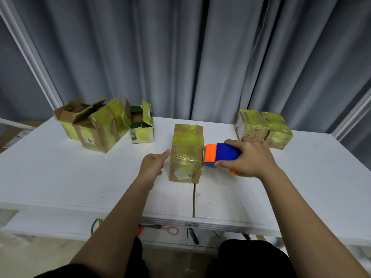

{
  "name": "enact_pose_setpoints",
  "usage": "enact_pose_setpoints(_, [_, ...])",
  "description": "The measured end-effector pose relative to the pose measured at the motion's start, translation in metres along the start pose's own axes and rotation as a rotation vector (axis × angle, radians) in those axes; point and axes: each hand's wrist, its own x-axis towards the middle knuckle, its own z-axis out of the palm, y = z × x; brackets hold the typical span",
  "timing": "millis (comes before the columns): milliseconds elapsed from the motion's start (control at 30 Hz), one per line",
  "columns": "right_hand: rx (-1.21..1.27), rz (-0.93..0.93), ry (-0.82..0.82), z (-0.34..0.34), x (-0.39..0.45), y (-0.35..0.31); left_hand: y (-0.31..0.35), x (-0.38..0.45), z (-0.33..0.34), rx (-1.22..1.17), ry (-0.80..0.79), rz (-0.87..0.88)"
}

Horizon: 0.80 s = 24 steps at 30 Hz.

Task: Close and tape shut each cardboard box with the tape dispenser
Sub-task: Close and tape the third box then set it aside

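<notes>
White table (60,177) is carrying everything. Closed cardboard box (187,153) is standing at its centre. Right hand (251,159) is gripping the blue-orange tape dispenser (221,155), its front edge touching the box's right side. Left hand (153,164), fingers loosely curled and holding nothing, is resting its thumb on the box's left side.

centre box (187,153): brown cardboard, matt, banded with glossy, wrinkled yellowish tape
dispenser (221,155): smooth blue and orange plastic
table (80,177): smooth white top, slight sheen, scuffed
curtain (200,57): grey cloth, matt, folded
left boxes (96,125): worn cardboard, shiny yellow tape
</notes>
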Motion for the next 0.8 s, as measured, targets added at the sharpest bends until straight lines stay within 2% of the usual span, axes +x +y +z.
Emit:
enact_pose_setpoints(100, [0.013, 0.001, -0.002, 0.003, 0.0, 0.0, -0.003, 0.0, 0.001, -0.043, -0.052, -0.092])
enact_pose_setpoints(200, [0.04, 0.005, 0.0, 0.007, 0.0, -0.001, -0.003, -0.003, 0.004, -0.219, -0.096, -0.24])
enact_pose_setpoints(367, [0.024, 0.012, -0.01, 0.008, 0.002, -0.001, 0.003, -0.008, 0.008, -0.388, -0.168, -0.378])
enact_pose_setpoints(600, [0.006, 0.017, -0.017, 0.006, 0.0, -0.004, -0.003, -0.009, 0.0, -0.224, -0.139, -0.564])
enact_pose_setpoints(667, [0.026, 0.024, -0.02, 0.006, -0.001, -0.005, -0.009, -0.01, 0.0, -0.076, -0.103, -0.446])
enact_pose_setpoints(733, [0.029, 0.03, -0.022, 0.004, -0.001, -0.005, -0.01, -0.009, 0.0, 0.207, 0.034, -0.135])
enact_pose_setpoints(800, [0.027, 0.032, -0.029, 0.001, -0.002, -0.004, 0.001, -0.011, 0.002, 0.353, 0.154, 0.178])
